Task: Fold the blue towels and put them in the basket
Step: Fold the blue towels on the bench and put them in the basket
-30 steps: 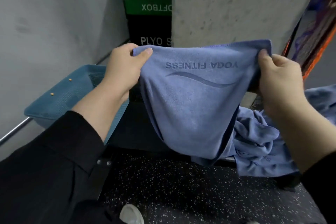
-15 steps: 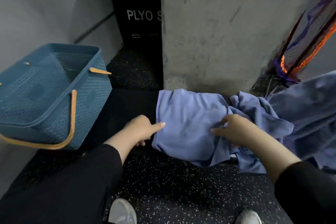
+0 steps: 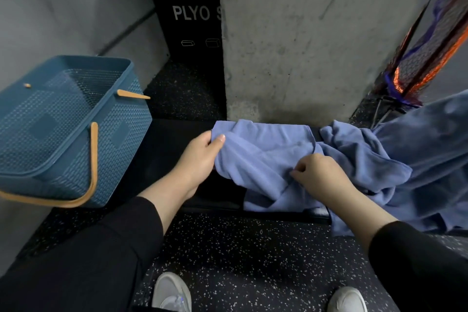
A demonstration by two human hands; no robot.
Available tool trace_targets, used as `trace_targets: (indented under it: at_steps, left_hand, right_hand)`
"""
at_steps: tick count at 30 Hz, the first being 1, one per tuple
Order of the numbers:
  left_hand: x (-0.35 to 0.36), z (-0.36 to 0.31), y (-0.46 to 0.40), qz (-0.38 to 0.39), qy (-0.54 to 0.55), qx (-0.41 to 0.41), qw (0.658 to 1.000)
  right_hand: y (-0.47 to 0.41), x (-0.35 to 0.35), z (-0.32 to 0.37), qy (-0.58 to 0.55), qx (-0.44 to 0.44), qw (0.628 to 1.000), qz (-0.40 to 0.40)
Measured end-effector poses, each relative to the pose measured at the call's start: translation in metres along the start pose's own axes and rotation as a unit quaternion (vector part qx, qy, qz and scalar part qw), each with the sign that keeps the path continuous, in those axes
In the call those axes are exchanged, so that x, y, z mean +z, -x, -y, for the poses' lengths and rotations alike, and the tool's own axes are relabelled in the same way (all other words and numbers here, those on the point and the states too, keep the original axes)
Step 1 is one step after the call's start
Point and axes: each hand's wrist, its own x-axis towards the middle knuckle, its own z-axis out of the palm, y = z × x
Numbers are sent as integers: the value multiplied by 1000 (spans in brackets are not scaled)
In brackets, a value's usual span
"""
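A blue towel (image 3: pixel 258 154) lies rumpled on a low black bench (image 3: pixel 177 134) in front of a concrete pillar. My left hand (image 3: pixel 200 152) pinches its left edge between thumb and fingers. My right hand (image 3: pixel 316 172) pinches a fold near the towel's right side. More blue towels (image 3: pixel 395 164) are heaped on the right, reaching the frame's edge. The blue woven basket (image 3: pixel 60 132) with tan handles stands tilted at the left, and I see nothing inside it.
A concrete pillar (image 3: pixel 304 33) rises right behind the bench. A black box lettered PLYO (image 3: pixel 190 15) stands at the back. An orange and purple net (image 3: pixel 430 53) leans at the right. My two white shoes (image 3: pixel 172 291) stand on speckled dark flooring.
The towel, held up spread between both hands a second ago, was brought down onto the bench. My left hand has taken hold of its left edge and my right hand pinches a fold.
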Motion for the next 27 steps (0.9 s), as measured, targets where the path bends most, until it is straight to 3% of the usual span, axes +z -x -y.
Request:
trace_targets:
  at_steps: [2, 5, 10, 14, 22, 25, 27]
  left_hand:
    - [1, -15, -2, -29, 95, -9, 995]
    - [-4, -24, -8, 31, 239, -31, 970]
    - [-1, 17, -2, 115, -6, -61, 992]
    - [6, 6, -5, 58, 114, -58, 990]
    - [2, -4, -5, 0, 96, 6, 995]
    - [0, -8, -5, -25, 91, 17, 995]
    - [-6, -11, -10, -83, 93, 31, 992]
  right_hand:
    - [-5, -3, 5, -47, -26, 998, -19]
    - [-6, 1, 11, -87, -76, 993, 3]
    - [-11, 16, 6, -29, -120, 992, 30]
    - [-12, 19, 4, 50, -129, 989, 51]
    - [-7, 24, 9, 123, -129, 984, 30]
    - [-8, 13, 13, 71, -110, 991, 29]
    - [-9, -2, 17, -35, -102, 993, -45]
